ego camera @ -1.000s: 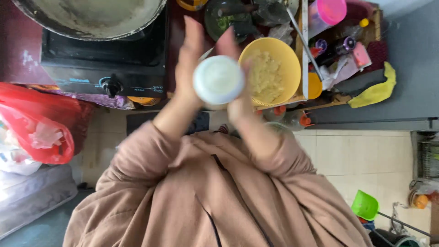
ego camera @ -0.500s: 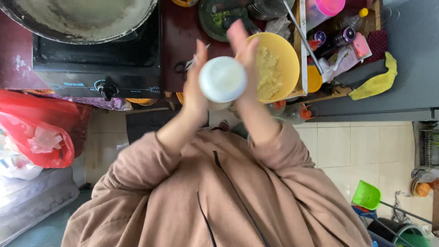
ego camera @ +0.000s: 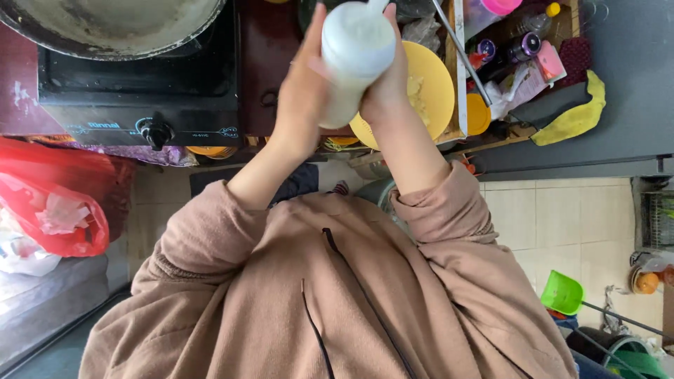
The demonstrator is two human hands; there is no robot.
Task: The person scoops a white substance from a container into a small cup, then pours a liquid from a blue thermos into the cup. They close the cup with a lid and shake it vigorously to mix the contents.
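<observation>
I hold a white plastic bottle [ego camera: 351, 60] up in front of me with both hands. My left hand [ego camera: 303, 91] wraps its left side and my right hand [ego camera: 386, 88] grips its right side. The bottle's base points toward the camera and its upper end tilts away over a yellow bowl [ego camera: 435, 91] with pale food in it. The bowl sits on the counter just behind my right hand. My brown sleeves fill the lower part of the view.
A black gas stove [ego camera: 140, 91] with a large grey wok [ego camera: 112, 24] stands at the left. Bottles and jars [ego camera: 519, 42] crowd the counter's right end beside a yellow cloth [ego camera: 576, 116]. A red plastic bag [ego camera: 56, 203] hangs at the left; a green dustpan [ego camera: 562, 291] lies on the tiled floor.
The bottle has tilted from base-on toward the camera to leaning away over the bowl, and both hands have risen higher in the view.
</observation>
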